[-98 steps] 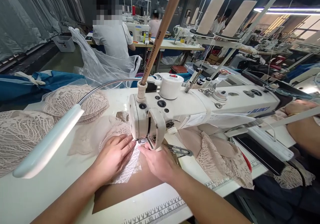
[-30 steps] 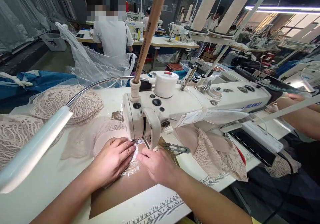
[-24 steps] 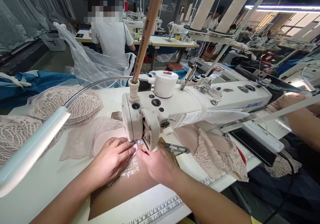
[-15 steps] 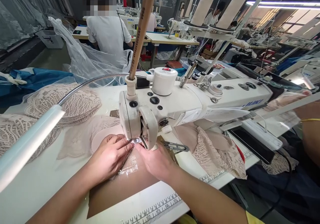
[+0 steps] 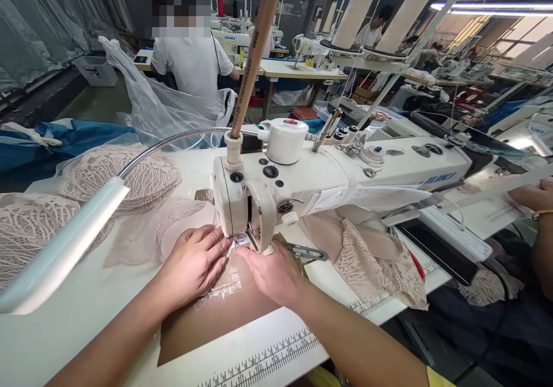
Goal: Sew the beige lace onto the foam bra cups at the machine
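My left hand (image 5: 194, 263) lies flat, fingers stretched, on a pale lace piece (image 5: 227, 274) just left of the presser foot (image 5: 240, 239) of a white sewing machine (image 5: 328, 182). My right hand (image 5: 270, 272) presses the same lace from the right, its fingertips at the foot under the machine head. Most of the lace is hidden beneath both hands; more of it (image 5: 142, 231) trails behind the needle to the left.
Stacks of beige lace (image 5: 116, 177) lie at the left under a gooseneck lamp (image 5: 64, 249). Snips (image 5: 309, 253) and a heap of lace fabric (image 5: 371, 266) sit to the right. Another person's hand (image 5: 538, 197) is at the far right. A worker sits ahead.
The lace has fed further back under the foot, so less of it shows in front of my hands. Both hands have crept towards the needle. The other person's arm has drawn back right.
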A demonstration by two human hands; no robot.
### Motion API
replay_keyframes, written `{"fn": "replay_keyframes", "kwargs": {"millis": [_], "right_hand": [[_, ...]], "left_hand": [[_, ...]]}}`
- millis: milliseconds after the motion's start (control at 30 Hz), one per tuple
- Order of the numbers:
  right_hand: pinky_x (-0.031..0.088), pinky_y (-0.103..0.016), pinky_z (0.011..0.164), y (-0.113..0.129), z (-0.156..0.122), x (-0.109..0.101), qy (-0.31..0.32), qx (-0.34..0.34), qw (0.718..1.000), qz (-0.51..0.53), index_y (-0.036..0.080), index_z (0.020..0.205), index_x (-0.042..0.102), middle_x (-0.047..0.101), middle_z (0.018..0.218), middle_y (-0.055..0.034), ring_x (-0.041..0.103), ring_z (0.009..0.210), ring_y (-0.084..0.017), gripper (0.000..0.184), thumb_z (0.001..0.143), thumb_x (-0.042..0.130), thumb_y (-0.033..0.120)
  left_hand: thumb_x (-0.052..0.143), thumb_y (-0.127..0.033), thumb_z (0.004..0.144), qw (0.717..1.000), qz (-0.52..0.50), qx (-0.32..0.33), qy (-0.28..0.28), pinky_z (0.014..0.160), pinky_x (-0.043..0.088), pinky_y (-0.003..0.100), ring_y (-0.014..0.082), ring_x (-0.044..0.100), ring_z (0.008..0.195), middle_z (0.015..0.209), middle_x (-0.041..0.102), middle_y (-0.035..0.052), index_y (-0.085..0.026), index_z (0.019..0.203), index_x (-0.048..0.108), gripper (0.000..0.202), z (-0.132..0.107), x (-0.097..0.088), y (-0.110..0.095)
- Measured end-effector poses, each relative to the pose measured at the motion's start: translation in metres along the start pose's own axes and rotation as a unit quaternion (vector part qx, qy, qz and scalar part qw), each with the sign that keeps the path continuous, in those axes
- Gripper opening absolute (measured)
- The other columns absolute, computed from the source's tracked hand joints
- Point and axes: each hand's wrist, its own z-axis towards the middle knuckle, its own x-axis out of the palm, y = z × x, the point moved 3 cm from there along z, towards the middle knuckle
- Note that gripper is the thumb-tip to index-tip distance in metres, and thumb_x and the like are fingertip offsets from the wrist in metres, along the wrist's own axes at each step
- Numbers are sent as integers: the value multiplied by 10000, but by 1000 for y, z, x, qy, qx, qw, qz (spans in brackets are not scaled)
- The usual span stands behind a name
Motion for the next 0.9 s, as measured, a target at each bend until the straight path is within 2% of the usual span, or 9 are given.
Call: {"fn": "replay_keyframes", "kwargs": {"millis": [167,333,467,667,900], "right_hand": [[417,-308,792,-5,-4,1,-29,17,999,11,231,1109,664,655,1029,-78,570,904,-208,295,897,476,149],[397,-297,729,-8,-5,1,-11,25,1000,-7,225,1057,677,651,962,-67,549,822,-200,291,866,488,112],[376,-294,727,-7,-6,-1,-18,12,1000,1,219,1046,664,634,934,-59,526,819,-194,291,857,477,100],[304,-288,629,0,-9,-3,7,-64,998,1,200,932,660,586,769,-28,482,755,-174,190,886,480,160],[277,-307,621,3,-4,-5,8,-51,998,-31,192,874,619,576,758,-18,461,727,-171,137,872,487,156]], "left_hand": [[426,-323,939,999,15,-36,15,701,452,374,282,556,944,1087,645,128,-190,1089,646,298,-9,-9,-7],[438,-331,913,994,-40,-57,78,648,515,367,266,599,845,1032,631,146,-149,995,672,307,-15,-17,-19],[500,-276,888,993,-94,-30,59,758,522,379,258,582,910,1013,620,120,-170,1068,639,251,-11,-16,-28],[469,-201,904,994,-106,-1,36,844,496,425,271,538,994,1201,600,121,-165,1189,588,311,-11,-5,-33],[450,-266,921,995,-84,7,44,889,460,448,285,513,1040,1258,579,142,-144,1259,552,374,-8,-1,-24]]}}
